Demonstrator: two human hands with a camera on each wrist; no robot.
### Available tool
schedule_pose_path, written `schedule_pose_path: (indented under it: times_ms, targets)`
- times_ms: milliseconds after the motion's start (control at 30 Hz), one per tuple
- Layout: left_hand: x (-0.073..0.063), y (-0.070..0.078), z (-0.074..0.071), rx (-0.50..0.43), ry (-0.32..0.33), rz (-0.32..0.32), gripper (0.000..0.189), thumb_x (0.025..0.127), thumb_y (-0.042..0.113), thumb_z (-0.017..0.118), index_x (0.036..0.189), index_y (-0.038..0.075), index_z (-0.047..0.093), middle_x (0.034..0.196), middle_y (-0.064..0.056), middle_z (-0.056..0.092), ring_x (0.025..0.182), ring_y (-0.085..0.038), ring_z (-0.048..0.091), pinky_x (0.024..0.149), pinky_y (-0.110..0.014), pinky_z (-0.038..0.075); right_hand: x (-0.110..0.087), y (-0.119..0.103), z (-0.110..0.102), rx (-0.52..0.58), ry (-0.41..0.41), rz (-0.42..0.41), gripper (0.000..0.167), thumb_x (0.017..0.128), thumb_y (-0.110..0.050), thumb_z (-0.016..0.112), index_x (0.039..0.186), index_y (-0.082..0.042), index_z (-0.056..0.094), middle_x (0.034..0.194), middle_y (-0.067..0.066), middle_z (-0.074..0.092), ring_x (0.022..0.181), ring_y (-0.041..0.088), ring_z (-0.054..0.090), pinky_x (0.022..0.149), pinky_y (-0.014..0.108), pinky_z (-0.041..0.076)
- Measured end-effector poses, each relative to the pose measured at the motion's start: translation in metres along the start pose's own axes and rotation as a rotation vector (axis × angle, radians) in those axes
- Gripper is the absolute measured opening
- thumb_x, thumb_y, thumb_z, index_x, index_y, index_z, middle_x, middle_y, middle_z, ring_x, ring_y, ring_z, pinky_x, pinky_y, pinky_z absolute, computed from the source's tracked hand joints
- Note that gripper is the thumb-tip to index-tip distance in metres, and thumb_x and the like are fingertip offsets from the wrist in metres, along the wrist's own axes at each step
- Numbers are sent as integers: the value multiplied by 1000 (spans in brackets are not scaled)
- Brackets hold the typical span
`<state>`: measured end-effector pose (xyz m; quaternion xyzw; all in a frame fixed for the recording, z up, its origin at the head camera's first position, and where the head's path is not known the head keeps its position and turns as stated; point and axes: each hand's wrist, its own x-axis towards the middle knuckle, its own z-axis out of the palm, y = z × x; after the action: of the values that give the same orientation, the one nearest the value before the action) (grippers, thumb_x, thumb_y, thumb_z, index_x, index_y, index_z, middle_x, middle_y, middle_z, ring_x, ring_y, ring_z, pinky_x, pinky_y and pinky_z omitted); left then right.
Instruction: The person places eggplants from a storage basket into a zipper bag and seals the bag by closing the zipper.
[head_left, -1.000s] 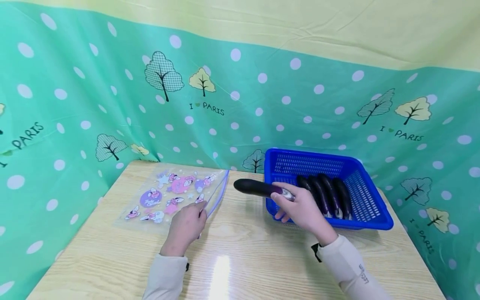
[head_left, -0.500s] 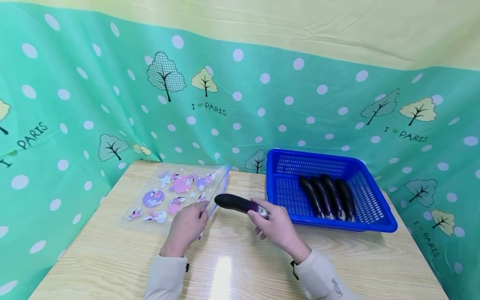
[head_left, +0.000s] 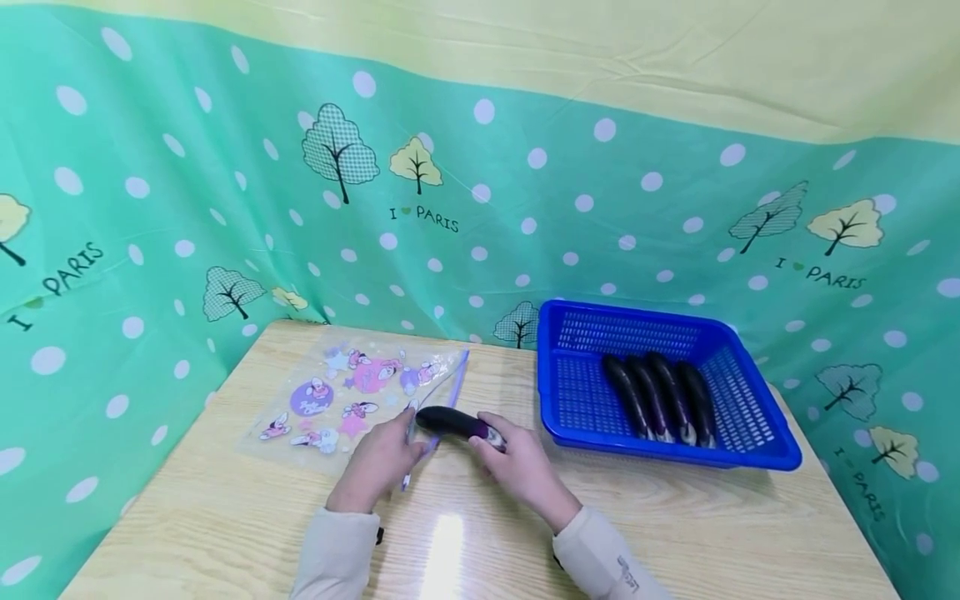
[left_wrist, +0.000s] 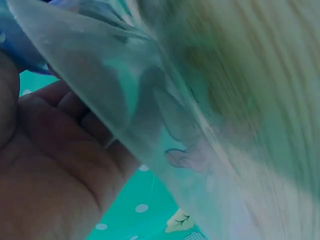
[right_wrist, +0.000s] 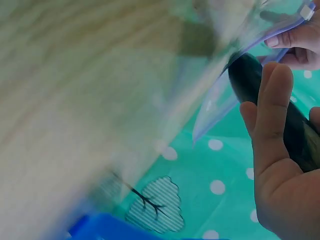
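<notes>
A clear slider zip bag (head_left: 311, 400) with pink and purple cartoon prints lies flat on the left of the table. My left hand (head_left: 378, 462) grips one layer at its mouth, and the mouth gapes. In the right wrist view, the thumb of that hand presses on the purple zip edge (right_wrist: 272, 32) near the white slider (right_wrist: 307, 12). My right hand (head_left: 521, 471) holds a dark eggplant (head_left: 450, 421) by its stem end. The eggplant's rounded tip points left, right at the bag's mouth. In the left wrist view, clear film (left_wrist: 125, 90) covers part of the fingers.
A blue perforated basket (head_left: 577, 442) stands on the right of the wooden table (head_left: 675, 533). Several eggplants (head_left: 660, 396) lie side by side in it. A green dotted curtain (head_left: 525, 192) rises behind and beside the table.
My right hand has carried the eggplant leftward and down, from the basket's edge to the bag's mouth. My left hand has stayed at the bag, its mouth now wider.
</notes>
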<state>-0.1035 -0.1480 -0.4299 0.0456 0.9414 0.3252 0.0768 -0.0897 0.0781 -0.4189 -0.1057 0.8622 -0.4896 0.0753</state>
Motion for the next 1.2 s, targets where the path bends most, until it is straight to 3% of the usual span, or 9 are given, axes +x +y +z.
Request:
schedule_pose_path:
  times_ms: [100, 233, 333, 400, 500, 700, 1000, 1200]
  targets:
    - [0, -1, 2, 14, -14, -7, 72, 93, 18, 72, 150, -9, 38, 135, -31, 56, 121, -48, 55, 102, -58, 43, 5, 3, 2, 9, -24, 22, 53, 101, -32, 63, 146, -6, 53, 76, 2, 65, 60, 14, 61, 53, 29, 51]
    - [0, -1, 4, 23, -6, -14, 74, 93, 16, 72, 151, -10, 35, 134, -32, 56, 121, -48, 55, 102, -58, 43, 13, 7, 1, 83, -63, 42, 55, 101, -28, 64, 149, -7, 49, 81, 10, 67, 66, 25, 66, 56, 35, 54]
    - [-1, 0, 3, 28, -1, -12, 76, 92, 14, 72, 152, -10, 33, 124, -30, 63, 106, -42, 65, 97, -56, 48, 19, 10, 0, 160, -89, 72, 56, 101, -24, 64, 151, -6, 46, 83, 17, 68, 70, 31, 68, 58, 41, 57]
    - [-1, 1, 3, 33, -16, -9, 79, 91, 13, 72, 154, -7, 29, 103, -24, 69, 86, -34, 68, 87, -52, 53, 22, 11, 0, 190, -96, 87, 57, 101, -23, 64, 151, -5, 45, 83, 18, 69, 71, 32, 69, 59, 43, 58]
    - [-2, 2, 2, 44, -41, -2, 84, 91, 11, 71, 158, -1, 23, 77, -10, 63, 63, -21, 58, 72, -45, 54, 27, 12, 1, 196, -95, 100, 57, 101, -23, 64, 151, -6, 45, 80, 18, 70, 69, 32, 70, 60, 43, 59]
    - [-4, 2, 3, 48, -69, 11, 87, 91, 7, 68, 161, 5, 17, 66, -3, 54, 55, -18, 52, 62, -39, 49, 40, 12, 6, 203, -91, 117, 56, 100, -19, 65, 151, -5, 46, 81, 18, 69, 67, 31, 70, 59, 41, 59]
    - [-5, 2, 3, 23, -76, 15, 88, 90, 4, 66, 162, 8, 16, 77, -6, 60, 58, -19, 53, 61, -37, 48, 63, 9, 15, 212, -78, 112, 55, 100, -16, 65, 149, -2, 46, 83, 21, 68, 66, 32, 69, 58, 41, 59]
    - [-5, 2, 3, 28, -73, 33, 89, 88, 3, 67, 162, 8, 18, 98, -15, 68, 64, -18, 55, 69, -41, 51, 79, 9, 22, 202, -81, 123, 49, 100, -14, 64, 147, -6, 51, 84, 20, 69, 59, 27, 68, 52, 38, 57]
